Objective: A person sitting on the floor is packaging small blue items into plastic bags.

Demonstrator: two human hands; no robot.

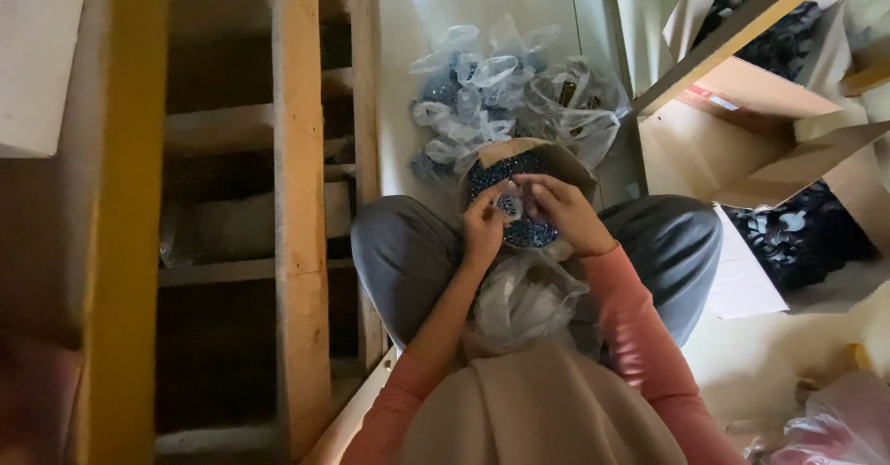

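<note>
I sit with my knees apart in grey trousers [408, 252]. My left hand [484, 227] and my right hand [563, 211] meet over my lap, both pinching a small clear plastic bag [510, 207] with tiny dark blue pieces in it. Just beyond my hands stands a small cardboard container [556, 157] full of the same small blue pieces [505, 170]. A heap of the blue pieces [530, 233] also shows under my hands. A loose clear plastic bag [524, 298] lies in my lap.
Several knotted clear bags [501, 94] of blue pieces lie on the tiled floor ahead. A wooden pallet frame [297, 196] runs along my left. Open cardboard boxes [769, 103] with dark parts [797, 238] stand at the right, under a slanting wooden beam [732, 34].
</note>
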